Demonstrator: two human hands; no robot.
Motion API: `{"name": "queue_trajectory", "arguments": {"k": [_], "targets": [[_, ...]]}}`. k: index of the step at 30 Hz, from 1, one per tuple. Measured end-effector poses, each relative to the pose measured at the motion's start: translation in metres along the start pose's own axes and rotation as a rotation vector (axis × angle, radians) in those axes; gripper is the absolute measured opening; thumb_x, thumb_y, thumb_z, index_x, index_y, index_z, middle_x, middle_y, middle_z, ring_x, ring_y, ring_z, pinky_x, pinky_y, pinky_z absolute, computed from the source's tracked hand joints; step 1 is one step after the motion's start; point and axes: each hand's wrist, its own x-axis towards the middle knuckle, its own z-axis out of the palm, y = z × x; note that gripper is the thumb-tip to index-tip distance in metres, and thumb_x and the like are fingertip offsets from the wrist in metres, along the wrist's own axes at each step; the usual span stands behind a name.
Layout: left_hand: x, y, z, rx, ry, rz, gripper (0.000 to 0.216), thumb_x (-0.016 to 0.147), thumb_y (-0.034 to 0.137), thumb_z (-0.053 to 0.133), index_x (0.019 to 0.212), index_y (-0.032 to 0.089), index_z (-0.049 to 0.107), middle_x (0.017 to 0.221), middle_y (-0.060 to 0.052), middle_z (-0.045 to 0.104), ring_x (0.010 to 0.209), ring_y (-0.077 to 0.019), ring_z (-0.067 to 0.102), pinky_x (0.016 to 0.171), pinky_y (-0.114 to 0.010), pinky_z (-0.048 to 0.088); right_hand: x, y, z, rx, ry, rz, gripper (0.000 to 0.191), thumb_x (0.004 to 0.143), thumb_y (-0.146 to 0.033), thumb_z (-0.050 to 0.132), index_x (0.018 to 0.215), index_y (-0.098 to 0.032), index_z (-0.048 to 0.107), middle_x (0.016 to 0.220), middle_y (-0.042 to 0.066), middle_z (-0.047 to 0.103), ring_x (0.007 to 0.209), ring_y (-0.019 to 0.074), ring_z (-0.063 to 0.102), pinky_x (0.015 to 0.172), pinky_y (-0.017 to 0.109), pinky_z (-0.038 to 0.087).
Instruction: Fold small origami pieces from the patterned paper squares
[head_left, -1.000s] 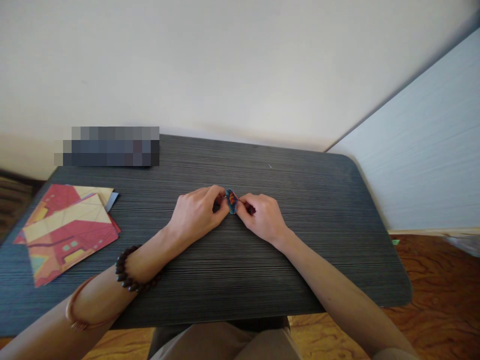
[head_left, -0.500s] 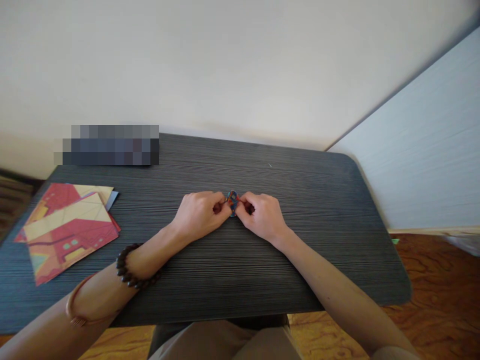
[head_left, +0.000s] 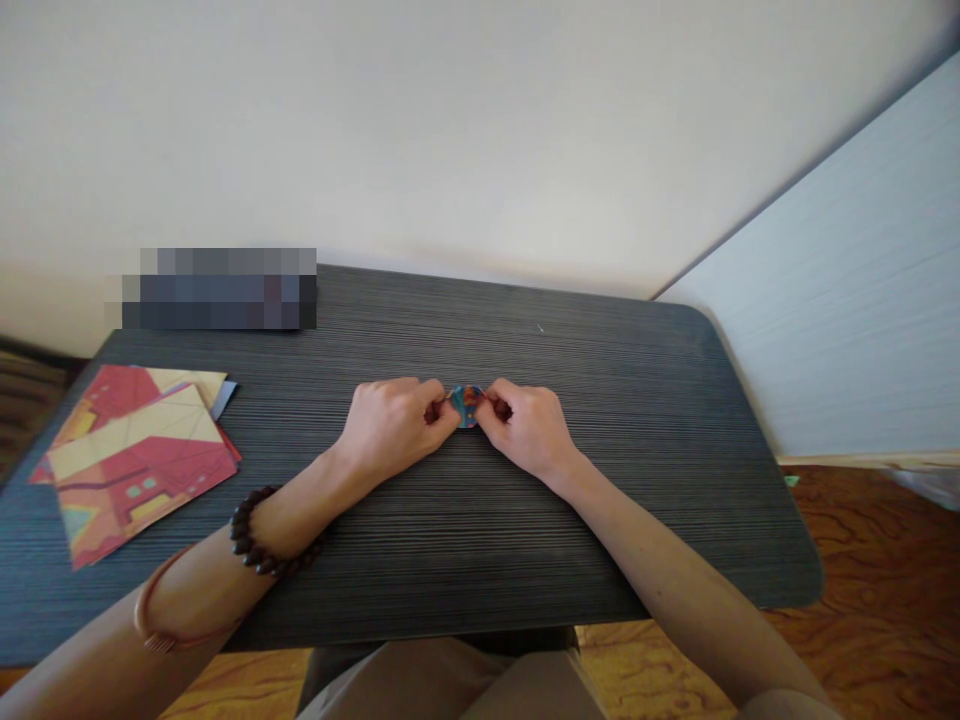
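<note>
While the fingers of your left hand (head_left: 394,422) and right hand (head_left: 529,425) pinch opposite ends of a small blue-and-orange piece (head_left: 466,407) — paper, by the look of it — at the middle of the desk (head_left: 600,370), an uneven pull could tear or crease it, and a loose pinch could let one end slip. Both hands cover its ends, so you can't tell how firm the hold is or whether it touches the desk. Toward the wall (head_left: 480,150), a pixelated patch (head_left: 217,295) masks whatever lies behind the printed sheets (head_left: 142,470).
</note>
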Motion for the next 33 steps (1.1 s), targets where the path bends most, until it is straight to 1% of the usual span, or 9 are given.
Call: {"name": "queue_trajectory", "arguments": {"k": [4, 6, 9, 15, 22, 29, 31, 33], "targets": [[0.0006, 0.0042, -0.0032, 0.086, -0.070, -0.031, 0.029, 0.082, 0.037, 0.046, 0.063, 0.019, 0.059, 0.058, -0.002, 0.061, 0.051, -0.0149, 0.054, 0.048, -0.026, 0.028, 0.0000, 0.0009, 0.0013, -0.033, 0.008, -0.030, 0.023, 0.086, -0.030, 0.049, 0.067, -0.019, 0.058, 0.057, -0.002, 0.061, 0.052, 0.0109, 0.055, 0.054, 0.023, 0.031], [0.0013, 0.0053, -0.0038, 0.090, -0.100, -0.041, 0.034, 0.084, 0.043, 0.045, 0.065, 0.019, 0.059, 0.059, -0.003, 0.062, 0.051, -0.0155, 0.055, 0.048, -0.026, 0.027, 0.0000, 0.0011, 0.0013, -0.053, -0.001, -0.061, 0.024, 0.086, -0.031, 0.049, 0.067, -0.019, 0.058, 0.057, -0.002, 0.061, 0.053, 0.0111, 0.055, 0.055, 0.024, 0.030], [0.0022, 0.0051, -0.0032, 0.089, -0.108, -0.056, 0.041, 0.087, 0.048, 0.042, 0.064, 0.019, 0.060, 0.059, -0.004, 0.062, 0.052, -0.0169, 0.056, 0.048, -0.027, 0.026, -0.0004, 0.0010, 0.0012, -0.066, -0.014, -0.094, 0.025, 0.087, -0.031, 0.049, 0.068, -0.019, 0.058, 0.058, -0.001, 0.062, 0.053, 0.0109, 0.055, 0.055, 0.024, 0.030], [0.0018, 0.0036, -0.0016, 0.106, -0.128, -0.036, 0.038, 0.088, 0.044, 0.042, 0.065, 0.020, 0.060, 0.058, -0.003, 0.062, 0.053, -0.0170, 0.056, 0.048, -0.028, 0.025, -0.0018, -0.0001, 0.0018, -0.117, 0.025, -0.042, 0.025, 0.087, -0.033, 0.048, 0.069, -0.019, 0.059, 0.059, -0.001, 0.063, 0.052, 0.0119, 0.055, 0.055, 0.025, 0.029], [0.0010, 0.0012, -0.0011, 0.092, -0.113, -0.043, 0.037, 0.087, 0.046, 0.044, 0.068, 0.019, 0.061, 0.060, -0.003, 0.063, 0.053, -0.0165, 0.057, 0.049, -0.027, 0.025, -0.0033, -0.0008, 0.0012, -0.114, 0.055, -0.167, 0.025, 0.088, -0.028, 0.047, 0.068, -0.019, 0.057, 0.061, -0.002, 0.063, 0.052, 0.0102, 0.052, 0.059, 0.025, 0.031], [0.0021, -0.0023, 0.0003, -0.025, -0.115, -0.059, 0.030, 0.085, 0.042, 0.050, 0.071, 0.019, 0.062, 0.064, -0.002, 0.066, 0.057, -0.0163, 0.059, 0.050, -0.026, 0.030, -0.0030, 0.0023, 0.0026, 0.014, 0.022, -0.038, 0.021, 0.088, -0.033, 0.048, 0.078, -0.019, 0.061, 0.063, -0.002, 0.065, 0.055, 0.0115, 0.056, 0.057, 0.024, 0.033], [0.0024, -0.0020, 0.0002, -0.036, -0.110, -0.059, 0.031, 0.085, 0.043, 0.049, 0.070, 0.019, 0.062, 0.063, -0.002, 0.065, 0.057, -0.0157, 0.059, 0.051, -0.026, 0.031, -0.0027, 0.0021, 0.0025, 0.032, 0.015, -0.033, 0.022, 0.089, -0.033, 0.048, 0.078, -0.019, 0.061, 0.063, -0.002, 0.064, 0.055, 0.0113, 0.056, 0.056, 0.023, 0.033], [0.0022, -0.0011, -0.0001, -0.027, -0.099, -0.062, 0.036, 0.086, 0.047, 0.046, 0.069, 0.019, 0.061, 0.061, -0.002, 0.065, 0.056, -0.0154, 0.059, 0.051, -0.026, 0.032, -0.0025, 0.0016, 0.0023, 0.009, 0.009, -0.065, 0.023, 0.089, -0.033, 0.048, 0.075, -0.019, 0.060, 0.062, -0.001, 0.063, 0.055, 0.0114, 0.055, 0.057, 0.024, 0.033]]}}
